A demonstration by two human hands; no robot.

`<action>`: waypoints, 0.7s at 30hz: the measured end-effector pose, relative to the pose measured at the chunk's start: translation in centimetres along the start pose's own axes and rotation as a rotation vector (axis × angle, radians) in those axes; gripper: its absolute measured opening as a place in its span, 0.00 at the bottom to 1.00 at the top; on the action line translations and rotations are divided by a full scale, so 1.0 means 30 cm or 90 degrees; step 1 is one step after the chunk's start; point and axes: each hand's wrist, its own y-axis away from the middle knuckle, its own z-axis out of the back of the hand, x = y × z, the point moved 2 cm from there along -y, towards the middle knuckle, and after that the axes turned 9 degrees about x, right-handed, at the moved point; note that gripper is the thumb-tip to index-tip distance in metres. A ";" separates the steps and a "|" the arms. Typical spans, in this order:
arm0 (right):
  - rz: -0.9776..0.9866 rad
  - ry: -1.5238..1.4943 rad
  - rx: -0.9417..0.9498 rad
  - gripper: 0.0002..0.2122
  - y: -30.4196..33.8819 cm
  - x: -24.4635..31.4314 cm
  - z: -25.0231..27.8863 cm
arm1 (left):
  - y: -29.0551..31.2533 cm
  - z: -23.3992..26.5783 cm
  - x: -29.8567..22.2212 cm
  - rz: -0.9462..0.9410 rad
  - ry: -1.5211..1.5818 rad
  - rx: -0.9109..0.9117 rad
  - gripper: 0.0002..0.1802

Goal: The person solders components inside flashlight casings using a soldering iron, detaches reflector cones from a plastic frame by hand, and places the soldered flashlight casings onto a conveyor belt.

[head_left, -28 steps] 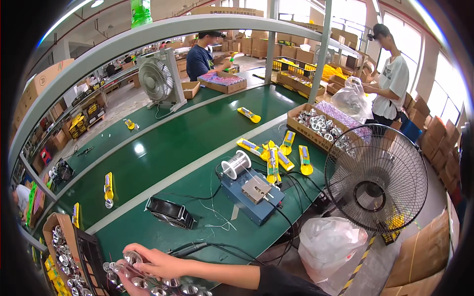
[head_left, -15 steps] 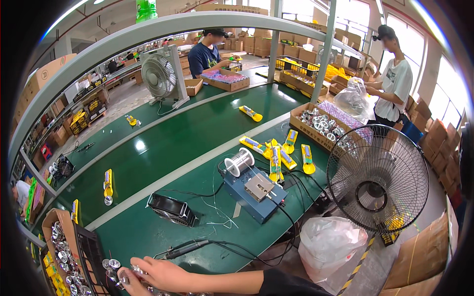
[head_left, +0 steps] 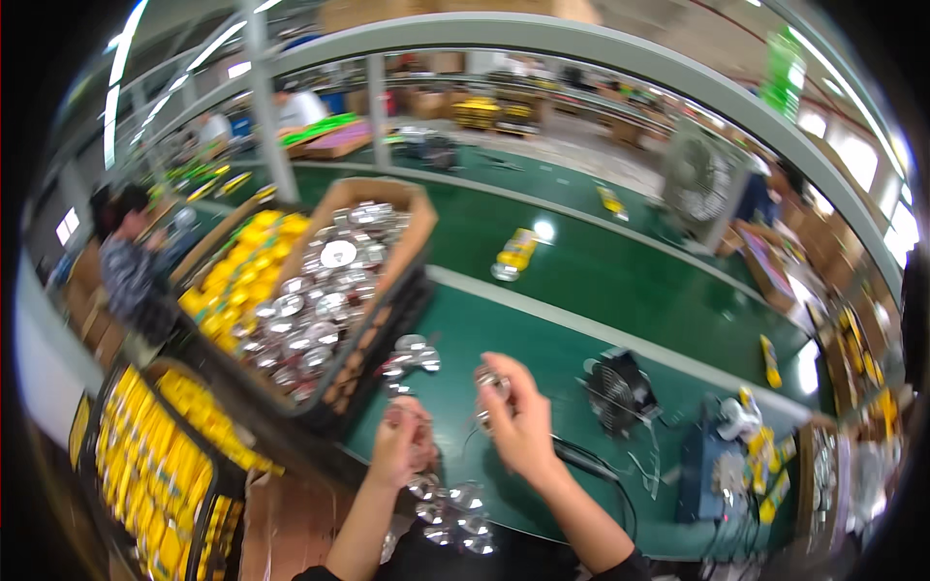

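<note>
Gripping a reflector cup: right hand, right of the black crate.
Left hand, nearer the crate: grip too blurred to tell.

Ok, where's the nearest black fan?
In the head view, the fan sits right of centre on the green table, between the right hand and blue box.

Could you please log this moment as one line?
right hand: holds silver reflector cup; left hand: grip unclear, blurred; loose reflector cups: on green table

The hands partly cover blurred, shiny cups.
</note>
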 end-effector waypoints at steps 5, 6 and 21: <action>0.063 -0.072 0.080 0.18 -0.317 0.150 -0.266 | 0.105 0.038 -0.091 -0.067 -0.067 -0.132 0.17; 0.081 -0.048 0.111 0.24 -0.396 0.172 -0.291 | 0.112 0.041 -0.103 -0.059 -0.079 -0.141 0.15; -0.238 0.070 0.423 0.23 0.139 -0.050 -0.060 | -0.023 0.012 -0.134 -0.252 -0.037 -0.259 0.11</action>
